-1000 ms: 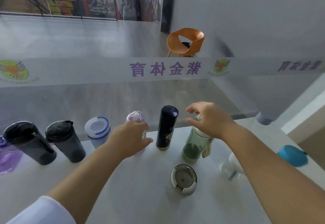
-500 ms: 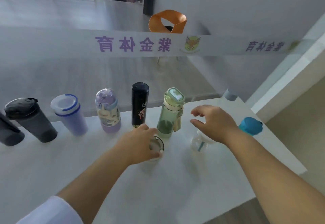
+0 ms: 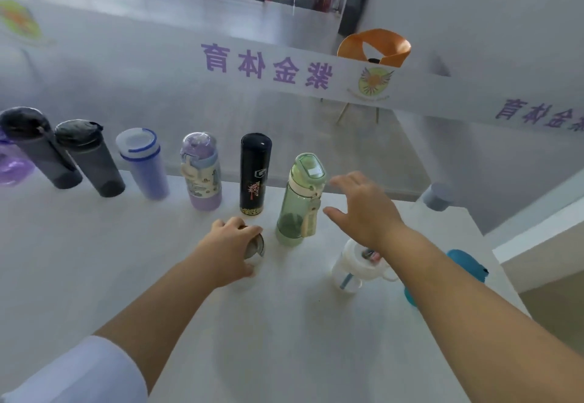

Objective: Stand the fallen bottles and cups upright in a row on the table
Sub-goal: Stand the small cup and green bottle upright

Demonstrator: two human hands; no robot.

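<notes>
Standing upright in a row along the white surface [image 3: 94,260]: two dark grey tumblers [image 3: 41,149] [image 3: 91,159], a blue-rimmed translucent cup [image 3: 142,165], a lilac printed bottle [image 3: 202,173], a black cylindrical flask [image 3: 255,175] and a green translucent bottle [image 3: 300,203]. A steel cup [image 3: 256,246] and a clear white-lidded cup [image 3: 357,263] stand nearer; a teal bottle [image 3: 464,263] is near the right edge.

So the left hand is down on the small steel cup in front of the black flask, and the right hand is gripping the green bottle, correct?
Not quite. In the head view the right hand is open beside the green bottle, fingers spread and not closed on it. The left hand is indeed on the small steel cup in front of the black flask.
</notes>
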